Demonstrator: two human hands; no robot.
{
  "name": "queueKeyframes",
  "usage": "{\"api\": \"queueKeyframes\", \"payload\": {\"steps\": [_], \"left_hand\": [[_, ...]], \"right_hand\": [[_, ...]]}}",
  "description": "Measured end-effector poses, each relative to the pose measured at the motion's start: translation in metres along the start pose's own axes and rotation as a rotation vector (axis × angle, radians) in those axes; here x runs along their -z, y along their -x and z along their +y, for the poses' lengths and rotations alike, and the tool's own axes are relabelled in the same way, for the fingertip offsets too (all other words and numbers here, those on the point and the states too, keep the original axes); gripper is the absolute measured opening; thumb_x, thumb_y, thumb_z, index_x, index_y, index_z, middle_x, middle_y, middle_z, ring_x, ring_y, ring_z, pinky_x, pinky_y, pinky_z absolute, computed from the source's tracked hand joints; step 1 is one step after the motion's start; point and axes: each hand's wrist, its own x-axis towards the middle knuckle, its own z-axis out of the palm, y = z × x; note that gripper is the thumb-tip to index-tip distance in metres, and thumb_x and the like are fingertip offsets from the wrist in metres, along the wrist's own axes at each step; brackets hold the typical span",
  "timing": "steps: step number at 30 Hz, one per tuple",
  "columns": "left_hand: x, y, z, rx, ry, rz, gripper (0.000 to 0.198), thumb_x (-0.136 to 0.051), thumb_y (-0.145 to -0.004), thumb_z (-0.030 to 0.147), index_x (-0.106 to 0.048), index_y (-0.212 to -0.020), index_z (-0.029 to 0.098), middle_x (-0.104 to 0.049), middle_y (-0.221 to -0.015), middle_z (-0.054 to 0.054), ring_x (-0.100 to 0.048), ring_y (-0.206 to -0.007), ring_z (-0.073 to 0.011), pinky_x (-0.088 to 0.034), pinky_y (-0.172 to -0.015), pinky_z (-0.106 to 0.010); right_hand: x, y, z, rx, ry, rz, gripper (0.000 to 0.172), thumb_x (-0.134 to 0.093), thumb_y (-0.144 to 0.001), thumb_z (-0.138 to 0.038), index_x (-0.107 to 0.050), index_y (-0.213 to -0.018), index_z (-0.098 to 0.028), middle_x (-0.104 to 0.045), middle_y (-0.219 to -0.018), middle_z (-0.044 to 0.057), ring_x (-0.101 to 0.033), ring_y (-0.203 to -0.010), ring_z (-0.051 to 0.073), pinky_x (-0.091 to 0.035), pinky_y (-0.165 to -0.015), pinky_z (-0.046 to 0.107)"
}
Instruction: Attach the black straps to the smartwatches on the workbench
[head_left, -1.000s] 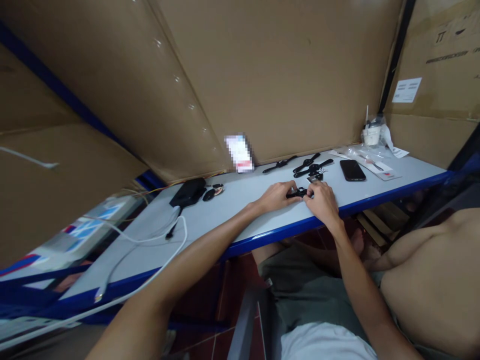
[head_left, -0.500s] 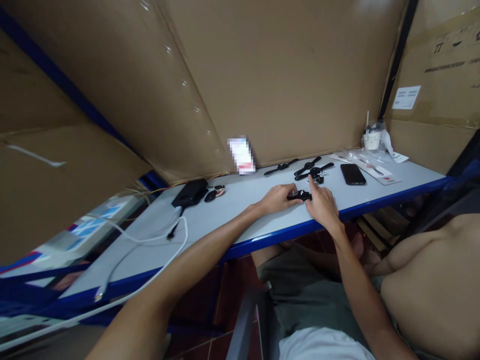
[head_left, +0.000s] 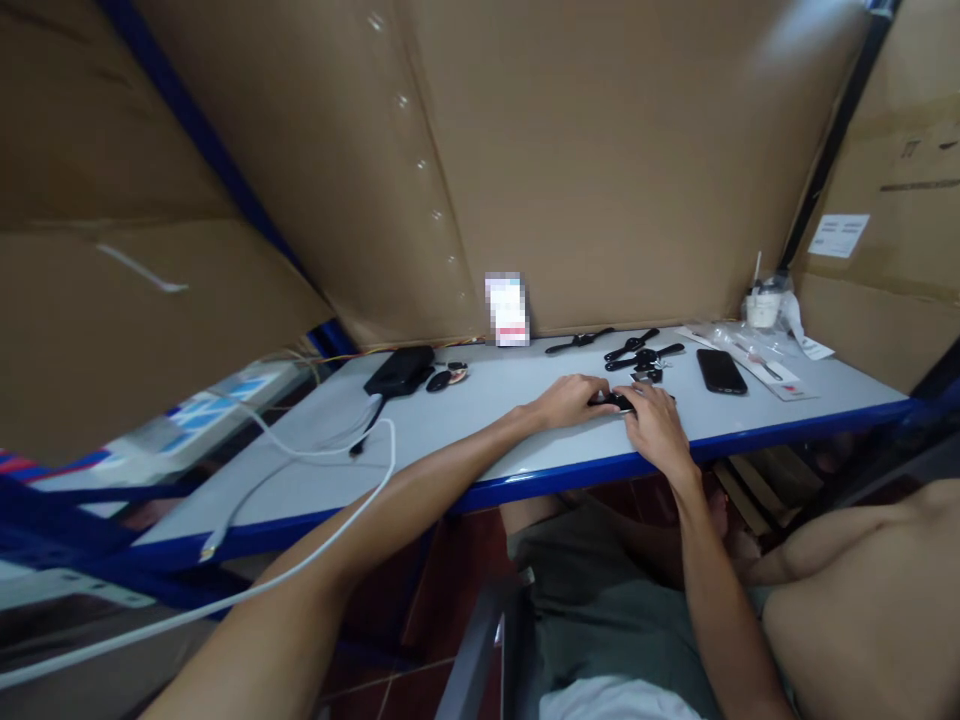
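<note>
A black spokeshave (head_left: 619, 402) lies flat on the grey tabletop near its front edge, partly covered by my fingers. My left hand (head_left: 576, 401) is closed around its left handle. Over the middle and right side bends my right hand (head_left: 655, 425), fingers curled onto it; their exact hold is partly hidden. Just beyond are two more black spokeshaves, one in front (head_left: 645, 357) and one behind (head_left: 631, 345), with small dark and silver parts (head_left: 646, 377) beside them. Another spokeshave (head_left: 580, 341) rests farther back to the left.
A black phone (head_left: 721, 371) lies right of my hands, near clear plastic packaging (head_left: 750, 355) and a bagged cup (head_left: 763, 308). A lit, blurred screen (head_left: 508, 310) leans on the cardboard wall. At left are a black box (head_left: 400, 371), round dark pieces (head_left: 439, 381) and a white cable (head_left: 391, 450).
My right index finger, raised before, has come down and curled onto the spokeshave. The view has shifted, so everything on the table appears slightly farther right.
</note>
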Motion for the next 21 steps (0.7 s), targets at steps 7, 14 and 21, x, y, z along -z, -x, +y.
{"api": "queueKeyframes", "payload": {"steps": [7,14,21], "left_hand": [[0.005,-0.002,0.002,-0.051,-0.043,0.004,0.044,-0.056,-0.099,0.060,-0.072,-0.104,0.019,-0.076,-0.093,-0.010,-0.070,-0.082,-0.0254,-0.043,-0.068,-0.031],[0.009,0.000,0.009,-0.044,-0.066,0.010,0.042,-0.060,-0.097,0.058,-0.070,-0.107,0.019,-0.077,-0.091,-0.011,-0.071,-0.080,-0.0264,-0.044,-0.068,-0.033],[0.010,-0.002,0.008,-0.039,-0.070,-0.005,0.043,-0.059,-0.098,0.058,-0.072,-0.106,0.018,-0.077,-0.090,-0.011,-0.072,-0.080,-0.0258,-0.043,-0.067,-0.032]], "right_hand": [[-0.005,-0.005,0.008,0.059,-0.017,0.046,0.041,-0.050,-0.093,-0.012,-0.071,-0.126,-0.023,-0.064,-0.137,0.012,-0.056,-0.125,0.029,-0.042,-0.109,0.044],[-0.012,-0.006,0.013,0.052,0.053,0.049,0.048,-0.047,-0.096,-0.015,-0.061,-0.142,-0.017,-0.067,-0.134,0.015,-0.058,-0.121,0.030,-0.044,-0.106,0.046],[-0.010,-0.004,0.015,0.089,0.039,0.048,0.054,-0.042,-0.094,-0.011,-0.063,-0.143,-0.021,-0.062,-0.140,0.013,-0.056,-0.128,0.028,-0.044,-0.110,0.044]]}}
